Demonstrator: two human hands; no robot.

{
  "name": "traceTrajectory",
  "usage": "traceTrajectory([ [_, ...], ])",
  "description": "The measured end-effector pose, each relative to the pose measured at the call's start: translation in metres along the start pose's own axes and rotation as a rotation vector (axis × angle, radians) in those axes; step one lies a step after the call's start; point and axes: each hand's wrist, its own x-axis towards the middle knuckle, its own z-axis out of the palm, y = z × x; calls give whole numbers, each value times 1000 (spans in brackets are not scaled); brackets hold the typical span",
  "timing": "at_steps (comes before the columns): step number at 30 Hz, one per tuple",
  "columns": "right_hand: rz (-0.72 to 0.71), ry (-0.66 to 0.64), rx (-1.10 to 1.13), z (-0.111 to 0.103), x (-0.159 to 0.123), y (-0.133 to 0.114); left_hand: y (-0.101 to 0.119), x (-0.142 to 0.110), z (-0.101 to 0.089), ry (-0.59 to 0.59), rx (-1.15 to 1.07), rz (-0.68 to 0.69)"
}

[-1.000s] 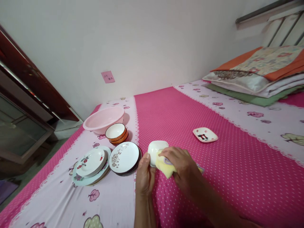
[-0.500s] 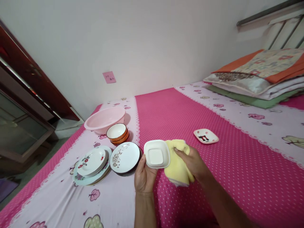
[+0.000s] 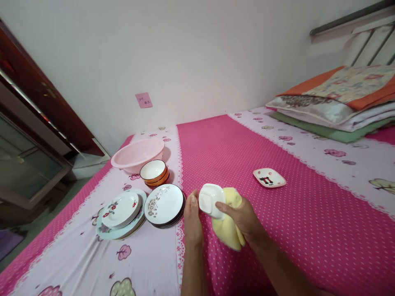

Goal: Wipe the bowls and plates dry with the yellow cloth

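A small white square dish [image 3: 208, 200] is tilted with its underside towards me. My right hand [image 3: 244, 217] grips its right edge, thumb on the underside, with a yellow cloth [image 3: 227, 236] bunched behind and below it. My left hand [image 3: 193, 220] is just left of the dish, fingers stretched upward and nothing held in them; whether a fingertip touches the rim I cannot tell. Further right on the bedspread lies another small square dish [image 3: 269, 177] with a cat picture.
Left of my hands are a stack of dark-rimmed plates [image 3: 164, 204], a stack of floral plates [image 3: 121, 209] and orange bowls [image 3: 153, 172]. A pink basin [image 3: 138, 156] sits behind them. Folded bedding [image 3: 333, 105] lies at the far right, by the wall.
My left hand has released the dish and straightened its fingers. My right hand, earlier holding only the cloth, now grips the dish too. The dish has moved slightly right and turned.
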Motion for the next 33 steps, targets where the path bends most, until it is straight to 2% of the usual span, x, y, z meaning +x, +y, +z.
traceTrajectory([
  [3,-46,119,-121,3,0,1,-1,-3,3,-86,195,50],
  [6,-61,107,-164,8,-3,2,-2,-5,7,-147,207,14],
  [8,-65,36,-206,11,-7,-2,0,-7,11,-139,92,-61],
  [12,-40,-143,-206,6,-14,-21,9,-7,16,-89,-342,-237],
  [14,-88,-103,-206,-3,-15,-34,14,-6,13,-8,-501,-339],
  [16,-212,42,-327,-15,-15,-44,15,-5,8,51,-560,-403],
  [18,-437,168,-564,-23,-15,-50,13,-4,3,44,-559,-430],
  [19,-577,188,-696,-25,-15,-50,12,-4,2,20,-553,-442],
  [22,-966,77,-1016,-19,-18,-42,9,-6,6,-36,-563,-463],
  [24,-1103,-44,-1152,-8,-20,-32,10,-8,13,-56,-572,-466],
  [26,-1158,-85,-1236,1,-20,-21,11,-9,18,-72,-557,-488],
  [28,-1168,-52,-1275,6,-18,-13,11,-10,21,-87,-524,-528],
  [30,-1152,-31,-1293,5,-14,-10,10,-11,22,-89,-494,-544],
  [33,-1138,-73,-1299,-1,-11,-13,8,-12,23,-92,-463,-499],
])
